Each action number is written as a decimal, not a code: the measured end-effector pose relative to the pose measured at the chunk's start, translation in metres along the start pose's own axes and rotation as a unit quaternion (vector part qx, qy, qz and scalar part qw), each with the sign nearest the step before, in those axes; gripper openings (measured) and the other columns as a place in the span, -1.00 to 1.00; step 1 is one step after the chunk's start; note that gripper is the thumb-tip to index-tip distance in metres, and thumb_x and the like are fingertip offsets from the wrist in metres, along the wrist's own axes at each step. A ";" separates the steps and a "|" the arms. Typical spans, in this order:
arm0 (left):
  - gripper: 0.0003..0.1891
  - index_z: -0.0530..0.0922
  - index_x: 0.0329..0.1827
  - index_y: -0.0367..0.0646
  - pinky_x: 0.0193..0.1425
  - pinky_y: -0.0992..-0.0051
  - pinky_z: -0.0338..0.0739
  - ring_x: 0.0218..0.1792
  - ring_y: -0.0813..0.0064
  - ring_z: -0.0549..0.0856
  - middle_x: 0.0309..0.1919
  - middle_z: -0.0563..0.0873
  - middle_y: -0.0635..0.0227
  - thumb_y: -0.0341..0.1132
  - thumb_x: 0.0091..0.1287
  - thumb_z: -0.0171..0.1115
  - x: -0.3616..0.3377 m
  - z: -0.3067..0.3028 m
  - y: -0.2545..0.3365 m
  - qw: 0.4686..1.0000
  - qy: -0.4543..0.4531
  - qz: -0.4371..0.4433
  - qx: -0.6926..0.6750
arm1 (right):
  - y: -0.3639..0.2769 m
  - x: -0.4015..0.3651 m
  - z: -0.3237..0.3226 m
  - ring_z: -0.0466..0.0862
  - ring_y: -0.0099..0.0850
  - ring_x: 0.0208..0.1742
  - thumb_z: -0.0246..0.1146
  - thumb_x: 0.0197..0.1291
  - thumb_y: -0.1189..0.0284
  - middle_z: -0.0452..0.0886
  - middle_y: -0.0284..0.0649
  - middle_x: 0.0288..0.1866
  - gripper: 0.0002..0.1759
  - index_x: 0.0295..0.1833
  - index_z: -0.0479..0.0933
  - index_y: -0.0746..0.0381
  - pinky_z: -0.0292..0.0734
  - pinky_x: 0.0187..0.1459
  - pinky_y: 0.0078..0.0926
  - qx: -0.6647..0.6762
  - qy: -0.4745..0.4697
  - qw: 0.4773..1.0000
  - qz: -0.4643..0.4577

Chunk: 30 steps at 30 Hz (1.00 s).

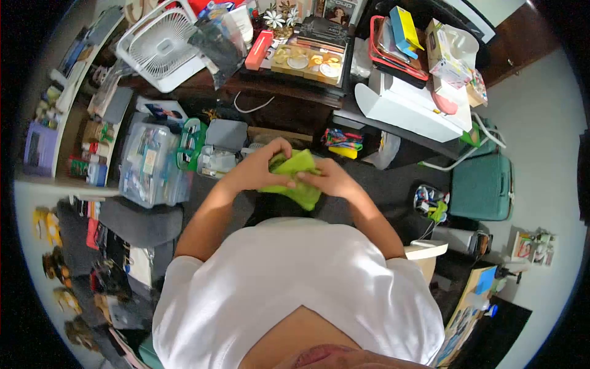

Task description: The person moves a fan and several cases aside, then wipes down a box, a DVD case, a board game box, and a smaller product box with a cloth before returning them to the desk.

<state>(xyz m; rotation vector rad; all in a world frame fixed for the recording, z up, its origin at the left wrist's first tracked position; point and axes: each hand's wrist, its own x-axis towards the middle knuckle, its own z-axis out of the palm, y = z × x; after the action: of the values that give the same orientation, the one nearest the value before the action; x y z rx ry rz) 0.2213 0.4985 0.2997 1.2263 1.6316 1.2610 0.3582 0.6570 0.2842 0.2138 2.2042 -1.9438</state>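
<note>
A lime-green cloth (302,195), bunched and partly folded, is held in front of my chest between both hands. My left hand (261,167) grips its left side, with the fingers curled over the upper edge and the thumb across the front. On the other side, my right hand (332,178) pinches the cloth near its middle. A darker patch shows in the fold beside my left fingers, and the cloth's lower end hangs down below both hands.
Clear plastic bins (150,163) stand at the left, beside a grey-lidded box (224,138). Ahead is a dark desk edge (295,89) with a white fan (161,46). A white box (405,104) and a green suitcase (480,187) are at the right.
</note>
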 end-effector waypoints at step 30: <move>-0.79 0.50 -0.20 -0.30 -0.39 0.33 0.55 -0.39 0.33 0.62 -0.34 0.61 0.18 -0.42 0.11 0.19 0.462 -0.147 -0.209 0.909 0.278 -0.284 -0.126 | 0.040 0.026 -0.119 0.50 -0.58 -0.21 -0.02 0.28 0.41 0.52 -0.31 -0.16 -0.68 0.07 0.36 0.34 0.40 -0.15 -0.65 0.293 0.503 0.813 -0.007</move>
<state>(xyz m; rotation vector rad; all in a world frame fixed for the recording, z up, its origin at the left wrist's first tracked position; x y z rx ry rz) -0.0975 0.8875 0.1390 0.1828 1.9409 1.4353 0.3366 0.7795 0.2536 1.6521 1.8525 -2.8716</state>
